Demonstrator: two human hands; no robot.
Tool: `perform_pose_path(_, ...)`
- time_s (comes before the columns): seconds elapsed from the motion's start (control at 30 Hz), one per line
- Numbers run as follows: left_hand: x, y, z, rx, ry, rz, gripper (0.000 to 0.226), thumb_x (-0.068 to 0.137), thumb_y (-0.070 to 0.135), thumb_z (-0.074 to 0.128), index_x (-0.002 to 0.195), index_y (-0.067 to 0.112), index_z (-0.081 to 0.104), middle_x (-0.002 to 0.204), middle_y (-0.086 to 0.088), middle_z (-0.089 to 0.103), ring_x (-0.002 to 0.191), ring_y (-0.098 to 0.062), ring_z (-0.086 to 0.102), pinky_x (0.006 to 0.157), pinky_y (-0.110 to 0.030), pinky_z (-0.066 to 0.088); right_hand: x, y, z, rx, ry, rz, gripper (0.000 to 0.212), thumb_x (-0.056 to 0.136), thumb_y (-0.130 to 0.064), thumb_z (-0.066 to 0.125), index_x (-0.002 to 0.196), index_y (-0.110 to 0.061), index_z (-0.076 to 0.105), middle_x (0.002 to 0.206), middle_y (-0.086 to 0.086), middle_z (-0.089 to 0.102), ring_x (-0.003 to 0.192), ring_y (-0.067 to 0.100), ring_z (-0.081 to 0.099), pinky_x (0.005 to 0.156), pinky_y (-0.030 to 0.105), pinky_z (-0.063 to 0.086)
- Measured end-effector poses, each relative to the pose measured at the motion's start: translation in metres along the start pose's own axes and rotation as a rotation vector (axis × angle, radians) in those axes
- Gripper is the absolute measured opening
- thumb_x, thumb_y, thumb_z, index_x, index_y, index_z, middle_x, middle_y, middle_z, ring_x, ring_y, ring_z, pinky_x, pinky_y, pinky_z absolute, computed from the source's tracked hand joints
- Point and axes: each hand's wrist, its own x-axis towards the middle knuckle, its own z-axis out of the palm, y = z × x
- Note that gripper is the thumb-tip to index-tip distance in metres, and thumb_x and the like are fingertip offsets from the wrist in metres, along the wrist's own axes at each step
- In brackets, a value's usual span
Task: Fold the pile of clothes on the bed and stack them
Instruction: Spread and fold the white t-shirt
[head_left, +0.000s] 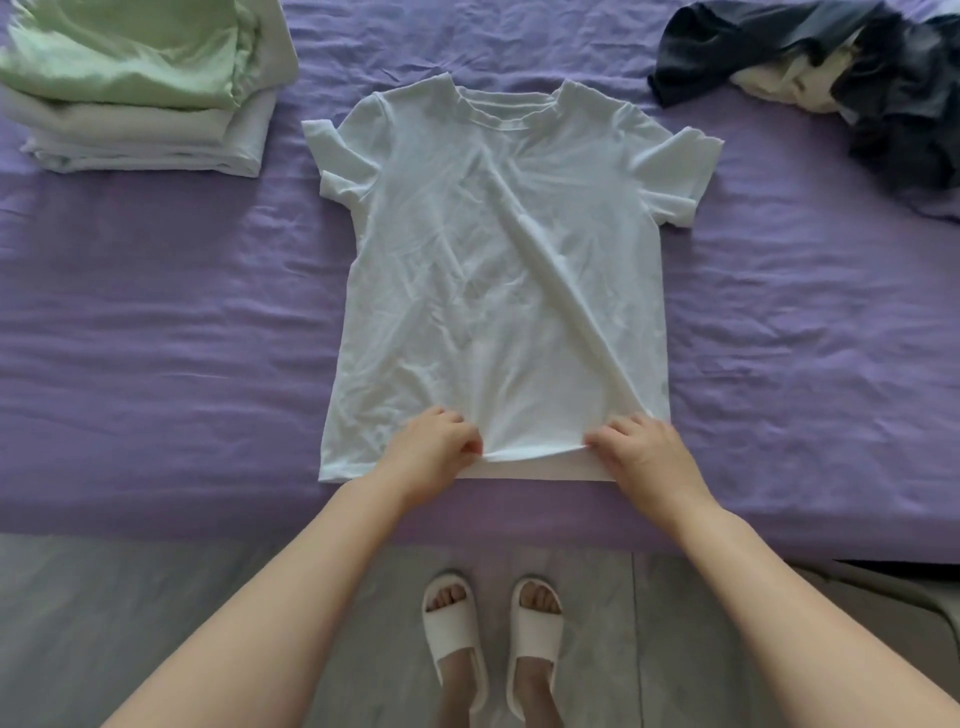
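Both hands pinch the near hem of a white T-shirt (493, 270): the left hand (434, 449) has its fingers (470, 446) curled onto the top layer of cloth, and the right hand (641, 449) grips the same layer a little way along, lifting it slightly off the layer beneath. The shirt lies spread flat, neck away from the person, with a diagonal ridge across its front (not yet smoothed or folded). To the far left sits a stack of folded clothes (140, 104), pale green on top of white. To the far right a loose heap of dark clothes (852, 73) waits unfolded. So the job looks partly done. Everything rests on a bed (156, 322) with a wrinkled purple sheet; below its edge are grey floor and two feet in white slippers (493, 639).
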Motion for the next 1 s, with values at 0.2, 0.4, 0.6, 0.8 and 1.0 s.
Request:
perform_pose_path(0.2,-0.004,0.005,-0.004,-0.097,-0.055,-0.046,0.024,0.088,0.033,0.062,0.109,0.025,0.067,0.107,0.0,0.059,0.104,-0.02,0.053,0.089,-0.03,0.042,-0.016,0.005,-0.003,0.32,-0.135,0.204,0.009,0.085,-0.022,0.067,0.093,-0.018,0.069,0.089,-0.002,0.062,0.085,0.021,0.056,0.069,0.029,0.041)
perform_pose_path(0.4,-0.012,0.017,0.007,-0.007,-0.002,-0.161,0.044,0.083,0.037,0.063,0.125,0.032,0.051,0.117,0.004,0.049,0.109,-0.021,0.048,0.092,-0.034,0.041,-0.041,0.024,-0.003,0.07,-0.014,0.131,0.041,0.058,-0.008,0.083,0.094,-0.02,0.067,0.09,-0.002,0.064,0.074,0.025,0.06,0.064,0.035,0.043)
perform_pose_path(0.6,-0.013,0.011,0.001,0.101,-0.12,-0.264,0.024,0.092,0.019,0.051,0.114,0.027,0.058,0.117,0.003,0.055,0.114,-0.02,0.047,0.091,-0.03,0.037,-0.04,0.034,-0.011,0.119,-0.108,0.071,0.024,0.064,-0.01,0.082,0.071,-0.026,0.067,0.068,-0.008,0.063,0.06,0.021,0.061,0.059,0.028,0.033)
perform_pose_path(0.8,-0.001,0.016,-0.024,-0.064,-0.146,-0.396,0.025,0.087,0.028,0.056,0.11,0.028,0.067,0.106,0.0,0.058,0.107,-0.021,0.054,0.092,-0.033,0.043,-0.021,0.035,-0.027,0.301,-0.135,0.31,0.017,0.087,-0.016,0.057,0.1,-0.017,0.069,0.098,0.001,0.062,0.095,0.024,0.052,0.081,0.033,0.041)
perform_pose_path(1.0,0.007,-0.008,-0.044,-0.146,0.493,-0.844,0.04,0.088,0.009,0.051,0.127,0.018,0.055,0.133,-0.011,0.044,0.12,-0.033,0.038,0.096,-0.042,0.037,0.03,0.04,-0.032,0.389,0.059,0.682,0.02,0.094,-0.016,0.048,0.109,-0.005,0.054,0.11,0.016,0.056,0.102,0.033,0.051,0.082,0.042,0.042)
